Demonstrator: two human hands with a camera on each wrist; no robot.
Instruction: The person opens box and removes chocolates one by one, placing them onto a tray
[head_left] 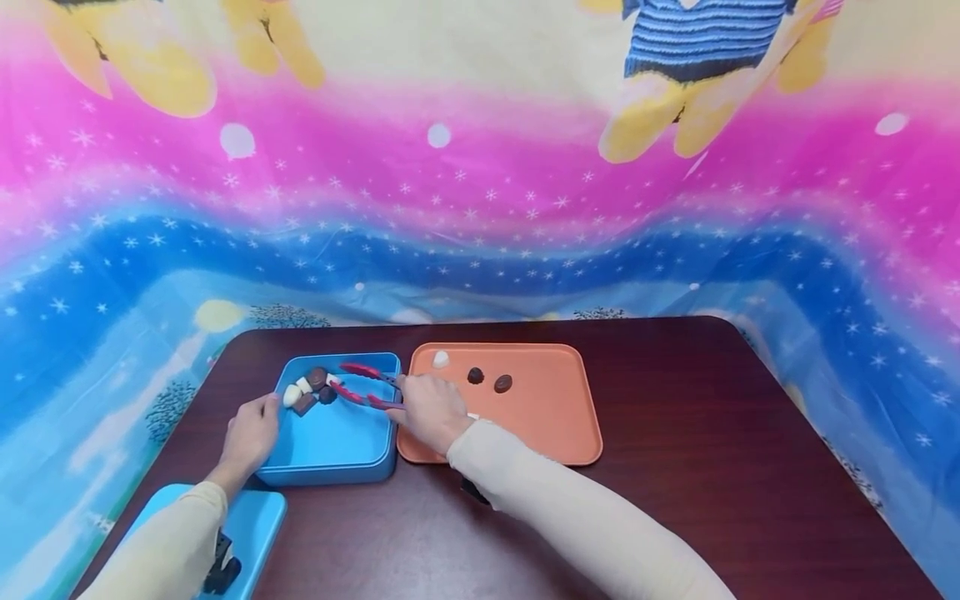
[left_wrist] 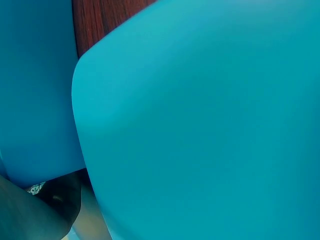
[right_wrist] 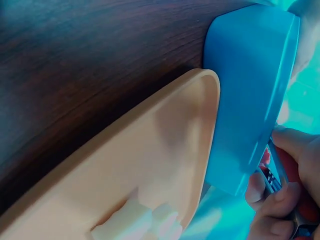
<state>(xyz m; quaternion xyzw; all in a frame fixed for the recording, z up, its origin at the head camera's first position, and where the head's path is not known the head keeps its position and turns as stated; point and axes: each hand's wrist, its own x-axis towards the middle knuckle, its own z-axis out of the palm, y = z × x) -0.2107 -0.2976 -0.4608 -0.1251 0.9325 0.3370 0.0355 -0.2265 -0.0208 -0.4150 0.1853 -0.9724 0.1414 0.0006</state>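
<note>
My right hand [head_left: 433, 410] holds red-tipped tongs [head_left: 369, 401] over the blue box [head_left: 330, 446]. The tongs' arms stand apart, with a white piece [head_left: 332, 380] beside the lower tip; whether they touch is unclear. Dark brown and white chocolates, among them a round brown one [head_left: 317, 378] and a white oval one [head_left: 292, 395], lie together in the box's far left corner. On the left side of the box, my left hand [head_left: 251, 433] grips the rim. In the right wrist view, fingers [right_wrist: 281, 200] curl round the tongs' handles.
An orange tray [head_left: 547, 429] sits against the box's right side. It carries two dark chocolates [head_left: 503, 383] and a white one [head_left: 440, 359], plus white pieces [right_wrist: 125, 222] near my right wrist. A blue lid [head_left: 251, 529] lies at the front left, under my left forearm.
</note>
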